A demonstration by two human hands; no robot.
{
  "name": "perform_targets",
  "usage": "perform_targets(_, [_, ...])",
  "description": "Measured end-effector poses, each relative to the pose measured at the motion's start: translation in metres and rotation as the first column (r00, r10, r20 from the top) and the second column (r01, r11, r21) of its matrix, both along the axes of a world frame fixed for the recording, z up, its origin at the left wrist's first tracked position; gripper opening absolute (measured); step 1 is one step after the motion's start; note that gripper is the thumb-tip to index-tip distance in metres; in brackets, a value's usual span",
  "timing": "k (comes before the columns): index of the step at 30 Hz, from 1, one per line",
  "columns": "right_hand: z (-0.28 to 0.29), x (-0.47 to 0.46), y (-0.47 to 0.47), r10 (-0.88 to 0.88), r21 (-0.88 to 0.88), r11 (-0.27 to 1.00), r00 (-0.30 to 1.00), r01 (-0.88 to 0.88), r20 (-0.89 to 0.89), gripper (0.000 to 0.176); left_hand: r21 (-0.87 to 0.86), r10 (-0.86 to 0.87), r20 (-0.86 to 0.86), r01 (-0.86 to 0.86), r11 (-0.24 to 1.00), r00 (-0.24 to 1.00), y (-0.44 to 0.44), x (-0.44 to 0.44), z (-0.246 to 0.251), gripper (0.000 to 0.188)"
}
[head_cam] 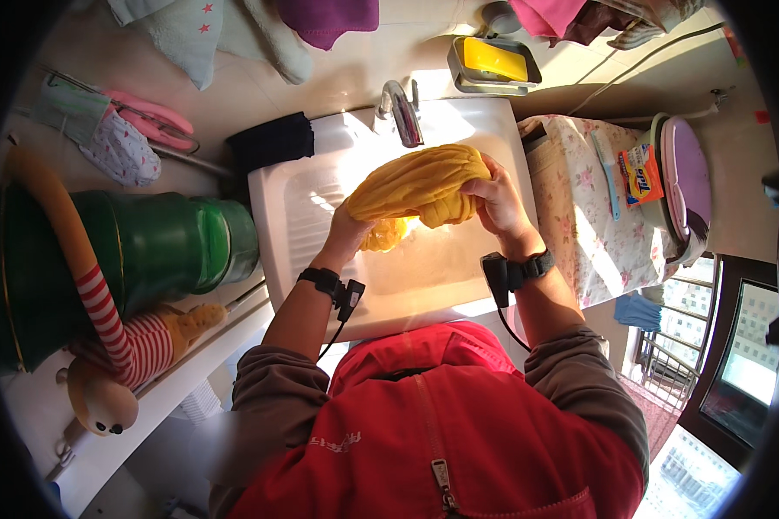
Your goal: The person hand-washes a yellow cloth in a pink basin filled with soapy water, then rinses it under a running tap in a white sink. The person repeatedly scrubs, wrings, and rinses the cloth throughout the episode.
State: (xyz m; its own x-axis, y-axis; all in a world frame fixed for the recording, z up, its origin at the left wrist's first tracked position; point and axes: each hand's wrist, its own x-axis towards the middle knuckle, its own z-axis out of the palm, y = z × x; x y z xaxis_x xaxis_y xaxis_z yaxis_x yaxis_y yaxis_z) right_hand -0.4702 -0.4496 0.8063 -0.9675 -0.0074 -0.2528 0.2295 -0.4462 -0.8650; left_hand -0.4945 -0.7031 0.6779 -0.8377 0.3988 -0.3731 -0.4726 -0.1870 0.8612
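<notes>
Both my hands grip a bunched, wet-looking yellow cloth (419,181), held up over a white ceramic sink (285,259). My left hand (347,237) has its left end, the fingers mostly hidden behind the fabric. At the other end, my right hand (503,198) pinches the cloth with the thumb on top. A lower yellow bunch (386,235) shows beneath the cloth; whether it is the same piece I cannot tell. Just behind the cloth stands a chrome faucet (402,117). Sunlight falls across the basin, and glare hides part of it.
A dark folded cloth (272,143) lies at the sink's left corner. Behind the sink, a soap tray (461,81) holds a yellow bar. To the right, a flowered cover (571,188) bears a blue brush (605,175), an orange packet (641,175) and basins (688,168). Green containers (149,246) stand left.
</notes>
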Motion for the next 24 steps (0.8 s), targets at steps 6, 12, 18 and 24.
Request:
perform_targets(6, [-0.087, 0.010, 0.028, -0.161, 0.051, 0.987, 0.977, 0.155, 0.141, 0.049, -0.232, -0.147, -0.037, 0.135, 0.963, 0.988, 0.008, -0.009, -0.025, 0.044])
perform_targets(12, [-0.160, 0.011, 0.054, -0.243, 0.138, 0.969, 0.867, 0.203, 0.434, 0.045, -0.831, -0.540, 0.013, 0.309, 0.462, 0.842, 0.026, -0.034, -0.053, 0.064])
perform_targets(18, [-0.237, 0.011, 0.081, -0.138, 0.458, 0.888, 0.938, -0.025, 0.319, 0.078, -0.934, -0.629, -0.110, 0.136, 0.330, 0.770, 0.048, -0.026, -0.090, 0.064])
perform_targets(24, [-0.298, 0.052, 0.068, -0.073, 0.887, -0.066, 0.889, -0.457, 0.452, 0.069, -0.850, -0.912, 0.164, 0.523, 0.063, 0.375, 0.044, 0.009, -0.151, 0.072])
